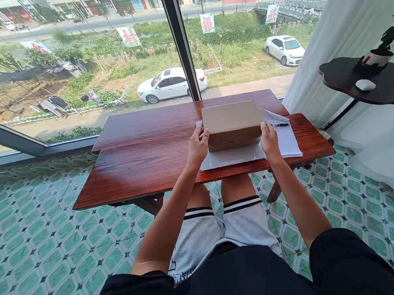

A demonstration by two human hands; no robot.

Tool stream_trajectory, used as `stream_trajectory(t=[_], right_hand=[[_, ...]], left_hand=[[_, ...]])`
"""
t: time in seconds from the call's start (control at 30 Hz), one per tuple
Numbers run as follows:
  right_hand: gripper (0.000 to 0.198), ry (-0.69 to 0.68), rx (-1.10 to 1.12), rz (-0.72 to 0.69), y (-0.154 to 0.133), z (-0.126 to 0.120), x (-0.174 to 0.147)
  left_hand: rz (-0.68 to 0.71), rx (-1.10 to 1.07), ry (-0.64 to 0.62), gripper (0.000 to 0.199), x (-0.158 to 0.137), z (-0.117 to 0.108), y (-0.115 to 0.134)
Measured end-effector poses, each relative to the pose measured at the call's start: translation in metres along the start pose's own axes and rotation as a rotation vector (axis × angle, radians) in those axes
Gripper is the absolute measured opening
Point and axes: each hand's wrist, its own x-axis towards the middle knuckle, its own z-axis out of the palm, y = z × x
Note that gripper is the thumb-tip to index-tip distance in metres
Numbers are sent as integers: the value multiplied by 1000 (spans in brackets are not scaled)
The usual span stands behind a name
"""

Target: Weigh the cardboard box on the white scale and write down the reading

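Observation:
A brown cardboard box (232,119) is gripped at its two short ends, over the right half of the wooden table. My left hand (198,148) is closed on the left end, thumb near the top edge. At the opposite end, my right hand (269,139) is closed on it too. White paper sheets (288,142) lie under and to the right of the box, with a dark pen (281,125) on them. A small pale object (199,124) shows just above my left fingers; its kind is unclear. Whether the box touches the paper cannot be made out.
The dark red wooden table (130,168) stands against a large window with a dark frame (179,38). A small dark side table (373,83) at the right carries a plant pot (377,58) and a white computer mouse (365,84). White curtains (319,54) hang beside it.

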Motion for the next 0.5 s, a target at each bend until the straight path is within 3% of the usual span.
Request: stream_trajectory(t=[0.5], right_hand=[[44,-26,54,-1,-3,0,1]], left_hand=[[40,102,67,50,-3,3,8]])
